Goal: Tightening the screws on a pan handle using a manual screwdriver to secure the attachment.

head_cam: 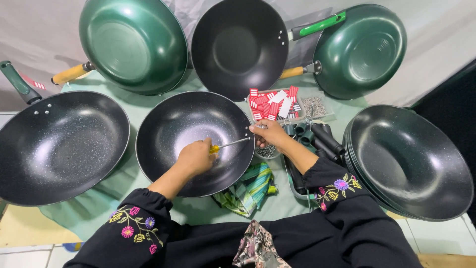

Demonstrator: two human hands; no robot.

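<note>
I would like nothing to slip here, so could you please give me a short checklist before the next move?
1. Left hand grips the yellow-handled screwdriver: ok.
2. Right hand steadies the rim of the handleless black wok: ok.
3. Screwdriver tip seated in the screw at the rim: cannot tell.
4. Spare handles within reach on the right: ok.
5. Screw tray within reach: ok.

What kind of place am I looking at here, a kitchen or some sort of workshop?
Likely a small cookware assembly bench, not a kitchen. Handle-less pans stack at one side, loose black handles fill a tray, and the left hand drives a screwdriver at a pan rim, steadied by the right hand.
</note>
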